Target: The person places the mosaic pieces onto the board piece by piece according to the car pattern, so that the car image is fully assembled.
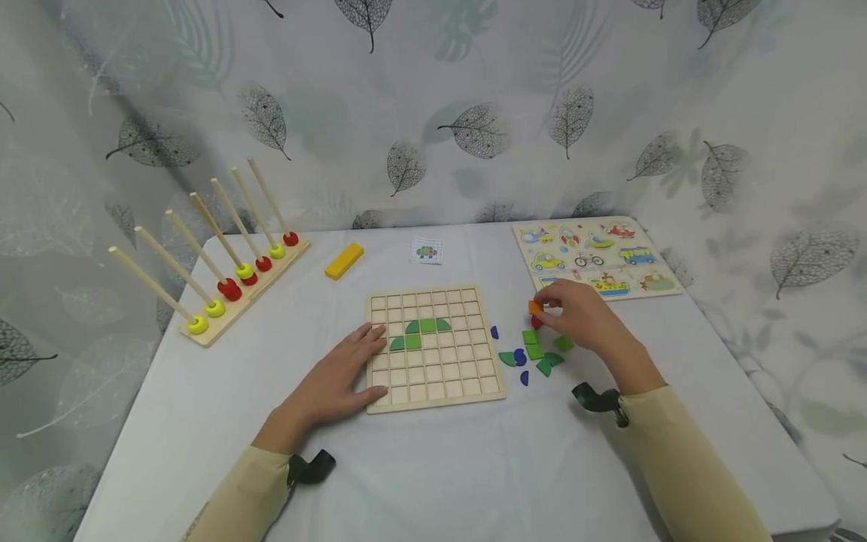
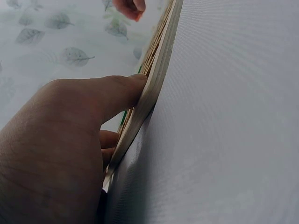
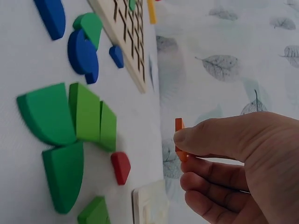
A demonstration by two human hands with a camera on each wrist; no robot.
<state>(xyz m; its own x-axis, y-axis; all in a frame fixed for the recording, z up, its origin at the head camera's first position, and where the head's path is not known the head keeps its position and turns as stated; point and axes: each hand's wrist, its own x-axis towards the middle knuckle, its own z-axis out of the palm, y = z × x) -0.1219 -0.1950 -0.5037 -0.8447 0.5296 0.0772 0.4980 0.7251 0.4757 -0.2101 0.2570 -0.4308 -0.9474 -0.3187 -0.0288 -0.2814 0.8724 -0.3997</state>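
Note:
A wooden grid board (image 1: 433, 376) lies on the table with several green pieces (image 1: 427, 325) in its cells. My left hand (image 1: 339, 376) rests at its left side, thumb and fingers spread along the rim; the left wrist view shows the thumb (image 2: 126, 88) on the board's edge. To the right, my right hand (image 1: 585, 316) pinches a small orange block (image 3: 179, 140) between thumb and fingers, raised off the table. Near it lie a red piece (image 3: 121, 168), green squares (image 1: 533, 345), green quarter-round pieces (image 3: 49, 114) and blue rounded pieces (image 3: 83, 53).
A peg stand (image 1: 247, 297) with red and yellow rings stands at the back left, near a yellow-orange bar (image 1: 344, 260). Behind the board lies a small picture card (image 1: 427, 251). A vehicle picture puzzle (image 1: 589, 260) lies at the back right, before the leaf-patterned curtain.

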